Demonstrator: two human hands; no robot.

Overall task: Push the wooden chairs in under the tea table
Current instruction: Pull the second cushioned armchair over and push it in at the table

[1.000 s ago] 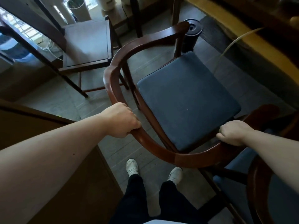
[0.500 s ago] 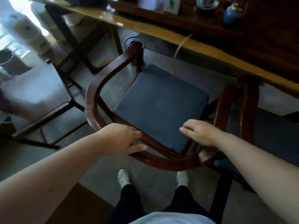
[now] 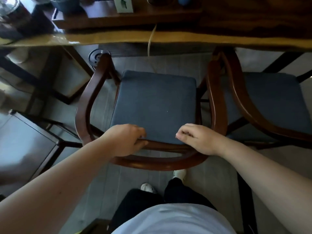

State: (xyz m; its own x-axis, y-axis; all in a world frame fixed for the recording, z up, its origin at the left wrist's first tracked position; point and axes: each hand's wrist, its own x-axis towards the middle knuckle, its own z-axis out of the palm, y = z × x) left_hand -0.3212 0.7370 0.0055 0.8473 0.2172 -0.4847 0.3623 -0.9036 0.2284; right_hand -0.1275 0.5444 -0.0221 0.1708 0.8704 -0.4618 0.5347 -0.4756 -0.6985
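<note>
A dark wooden chair (image 3: 84,114) with a curved back rail and a blue seat cushion (image 3: 155,105) stands in front of me, facing the tea table (image 3: 185,39). Its armrest tips reach the table's front edge; the seat is still out in front of the table. My left hand (image 3: 125,141) grips the back rail left of centre. My right hand (image 3: 199,139) rests curled on the rail right of centre. A second matching chair (image 3: 249,112) with a blue cushion stands close on the right, its arm beside the first chair's arm.
Another chair with a grey seat (image 3: 25,146) sits at the left. A round black fitting (image 3: 98,56) lies on the floor under the table. A pale cord (image 3: 150,39) hangs from the table edge. Tea ware and a small box (image 3: 123,4) stand on the table. My feet are behind the chair.
The chair has been swung round to face the table and moved closer to it. Both hands have slid along the rail toward its middle. My view has turned toward the table.
</note>
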